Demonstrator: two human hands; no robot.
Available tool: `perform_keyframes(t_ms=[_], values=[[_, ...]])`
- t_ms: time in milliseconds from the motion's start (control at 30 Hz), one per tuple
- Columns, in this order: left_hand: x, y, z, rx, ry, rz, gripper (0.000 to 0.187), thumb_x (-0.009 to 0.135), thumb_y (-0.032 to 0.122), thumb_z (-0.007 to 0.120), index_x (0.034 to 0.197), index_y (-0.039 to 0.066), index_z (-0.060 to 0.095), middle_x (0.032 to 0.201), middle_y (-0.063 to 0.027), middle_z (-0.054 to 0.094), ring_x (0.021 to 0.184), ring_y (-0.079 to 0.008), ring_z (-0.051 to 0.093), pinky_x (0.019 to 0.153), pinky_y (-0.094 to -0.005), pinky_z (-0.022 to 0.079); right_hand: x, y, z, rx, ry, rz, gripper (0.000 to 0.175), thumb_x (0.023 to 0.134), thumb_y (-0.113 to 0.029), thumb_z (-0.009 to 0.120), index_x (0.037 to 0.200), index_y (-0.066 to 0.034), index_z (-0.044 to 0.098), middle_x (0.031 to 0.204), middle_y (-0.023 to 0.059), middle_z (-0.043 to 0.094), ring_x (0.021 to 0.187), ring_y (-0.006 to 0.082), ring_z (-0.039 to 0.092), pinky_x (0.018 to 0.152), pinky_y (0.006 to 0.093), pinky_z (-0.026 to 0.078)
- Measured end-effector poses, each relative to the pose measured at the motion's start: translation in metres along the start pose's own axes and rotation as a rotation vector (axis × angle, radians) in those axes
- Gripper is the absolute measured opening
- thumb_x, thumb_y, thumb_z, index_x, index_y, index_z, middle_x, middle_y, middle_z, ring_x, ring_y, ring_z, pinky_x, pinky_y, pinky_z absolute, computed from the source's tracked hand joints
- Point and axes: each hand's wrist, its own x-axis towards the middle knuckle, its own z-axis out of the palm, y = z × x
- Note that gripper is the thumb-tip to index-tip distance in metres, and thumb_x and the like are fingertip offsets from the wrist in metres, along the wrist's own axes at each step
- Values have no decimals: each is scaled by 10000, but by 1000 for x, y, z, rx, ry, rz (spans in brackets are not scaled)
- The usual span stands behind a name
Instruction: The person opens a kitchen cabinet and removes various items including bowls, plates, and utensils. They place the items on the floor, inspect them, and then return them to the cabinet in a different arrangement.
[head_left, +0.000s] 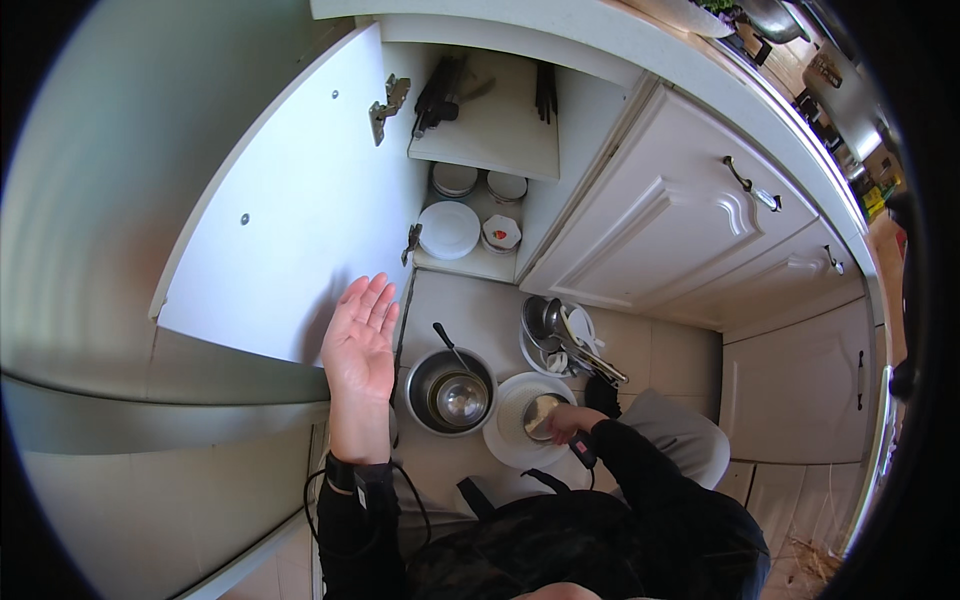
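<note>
My left hand (362, 341) is raised palm up beside the open white cabinet door (277, 217), its fingers apart and nothing in it. Low at the right, my right hand (566, 422) is at a small round vessel (541, 417) with something pale in it, on a white perforated basket (510, 420); whether the fingers grip its rim is hard to tell. Left of the basket, a steel pot (415, 401) on the floor holds a glass bowl (461, 400) and a black-handled utensil (444, 336). Behind the basket, a white container (531, 358) holds steel ladles (570, 337) and white pieces.
Inside the cabinet, stacked white plates (450, 229) and small bowls (501, 232) stand below a shelf (495, 146) with dark-handled utensils (439, 97). Closed cabinet doors (675, 217) with metal handles line the right. A countertop (570, 37) curves overhead. My bent knee (686, 435) is at the right.
</note>
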Motion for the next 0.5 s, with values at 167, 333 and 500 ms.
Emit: perform_keyframes(t_ms=[167,333,500], values=[[-1,6,1,-34,-2,6,342,931,211,481,1201,3,507,1261,-163,525,1189,-270,487,1010,-380,373,-24,-75,-18,-164,174,-94,248,835,-100,517,1049,-14,609,779,114,695,594,217,671,535,333,530],[-4,10,-1,-77,-28,11,337,930,209,487,1192,-2,514,1240,-162,539,1173,-266,500,1008,-378,375,-56,-144,-31,-390,432,-492,278,842,-188,531,1063,-36,604,764,113,678,628,228,661,615,336,524],[-5,14,0,-111,-34,14,320,927,199,491,1177,2,521,1228,-157,548,1157,-261,511,1006,-371,377,-99,-206,-41,-606,606,-705,280,853,-195,562,1081,-34,590,821,113,674,718,233,654,687,339,508]])
